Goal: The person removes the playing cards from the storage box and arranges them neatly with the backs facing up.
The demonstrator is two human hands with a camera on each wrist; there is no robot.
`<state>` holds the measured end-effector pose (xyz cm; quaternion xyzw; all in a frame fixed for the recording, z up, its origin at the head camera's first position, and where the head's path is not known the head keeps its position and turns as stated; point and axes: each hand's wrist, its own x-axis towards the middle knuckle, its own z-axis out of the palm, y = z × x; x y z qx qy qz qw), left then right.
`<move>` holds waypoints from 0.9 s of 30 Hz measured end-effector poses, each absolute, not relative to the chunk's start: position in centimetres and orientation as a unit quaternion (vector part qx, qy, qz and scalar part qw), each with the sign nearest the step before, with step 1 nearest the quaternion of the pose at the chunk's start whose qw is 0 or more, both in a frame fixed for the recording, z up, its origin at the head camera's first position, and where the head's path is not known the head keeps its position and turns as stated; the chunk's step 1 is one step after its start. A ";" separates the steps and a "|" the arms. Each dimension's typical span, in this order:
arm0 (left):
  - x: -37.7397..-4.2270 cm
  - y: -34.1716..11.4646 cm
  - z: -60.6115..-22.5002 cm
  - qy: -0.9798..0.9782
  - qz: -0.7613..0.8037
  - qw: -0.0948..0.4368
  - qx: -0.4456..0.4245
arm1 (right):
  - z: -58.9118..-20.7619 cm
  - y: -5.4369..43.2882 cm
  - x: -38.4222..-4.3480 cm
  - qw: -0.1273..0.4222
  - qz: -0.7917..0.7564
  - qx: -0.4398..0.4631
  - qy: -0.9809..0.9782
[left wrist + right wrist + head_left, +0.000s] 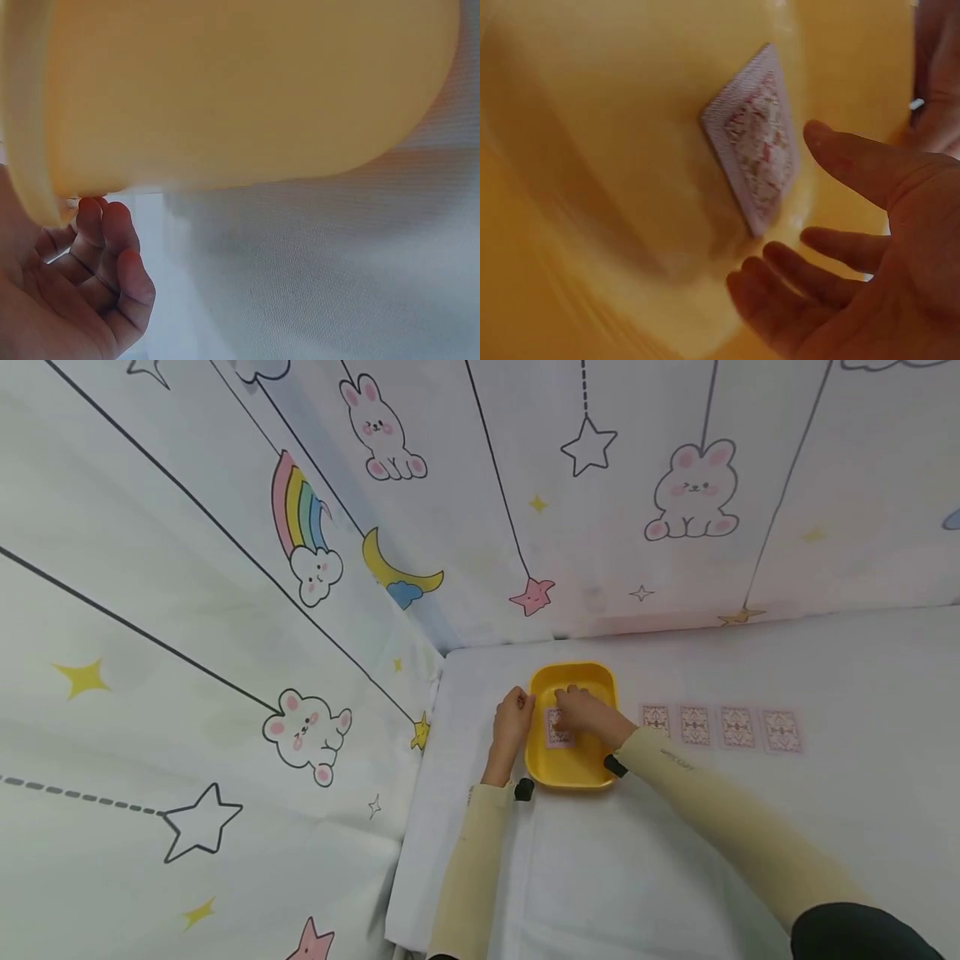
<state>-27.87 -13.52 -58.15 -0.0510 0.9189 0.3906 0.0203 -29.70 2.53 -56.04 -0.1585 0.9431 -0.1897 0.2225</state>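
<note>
A yellow tray (573,768) lies on the white cloth, and a card (559,731) with a patterned pink-and-white back rests inside it. My left hand (513,720) grips the tray's left rim; in the left wrist view its curled fingers (118,225) meet the underside of the rim, where part of the hand is hidden. Over the tray is my right hand (588,712). Its fingers (810,274) and thumb are spread beside the card in the right wrist view, apart from it. The card looks thick at its edge there; whether it is a small stack I cannot tell.
Several similar cards (694,725) lie face down in a row on the white cloth (637,860), right of the tray. A white curtain (480,527) printed with rabbits and stars stands behind and to the left.
</note>
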 end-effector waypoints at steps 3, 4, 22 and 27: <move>-27.9 -13.5 -58.2 0.920 0.389 0.018 -0.048 | -55.9 1.9 -29.4 0.236 -0.163 -0.136 0.948; -27.9 -13.5 -58.2 0.920 0.388 0.017 -0.049 | -55.5 1.6 -29.1 0.237 -0.156 -0.130 0.950; -27.9 -13.3 -58.3 0.922 0.385 0.003 -0.041 | -55.9 1.2 -28.3 0.189 -0.136 -0.119 0.965; -27.9 -13.5 -58.2 0.922 0.384 0.004 -0.049 | -56.1 1.2 -28.5 0.176 -0.182 -0.091 0.963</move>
